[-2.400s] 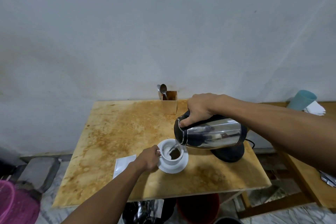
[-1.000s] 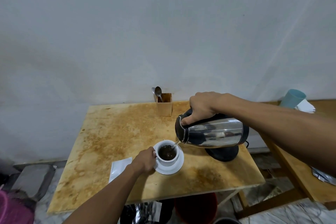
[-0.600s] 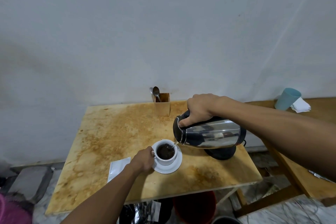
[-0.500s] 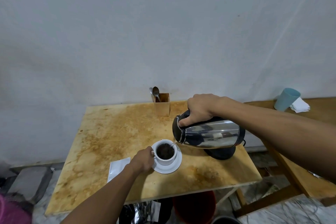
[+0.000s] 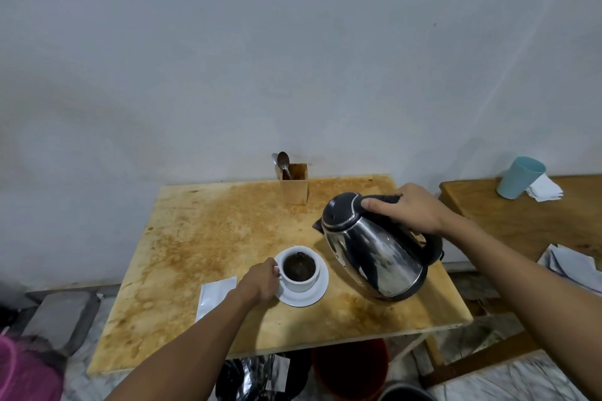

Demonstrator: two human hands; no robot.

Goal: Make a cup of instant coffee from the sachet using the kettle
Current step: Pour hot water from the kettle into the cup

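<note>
A white cup [image 5: 299, 282] full of dark coffee stands on a white saucer [image 5: 314, 298] near the middle of the stained wooden table [image 5: 202, 238]. My left hand [image 5: 259, 280] grips the cup's handle. My right hand [image 5: 412, 210] holds the black handle of the steel kettle [image 5: 374, 257], which is tilted back nearly upright, right of the cup, with no water running from its spout. The white sachet [image 5: 213, 298] lies flat on the table left of my left wrist.
A wooden holder [image 5: 294, 187] with spoons [image 5: 284, 163] stands at the table's far edge by the wall. A second wooden table [image 5: 521, 228] on the right carries a blue cup [image 5: 519, 177] and papers. Buckets and a dark bag sit under the table.
The kettle has swung up from its pouring tilt and away to the right of the cup; the stream has stopped. The cup now holds dark coffee. My left hand stays on the handle.
</note>
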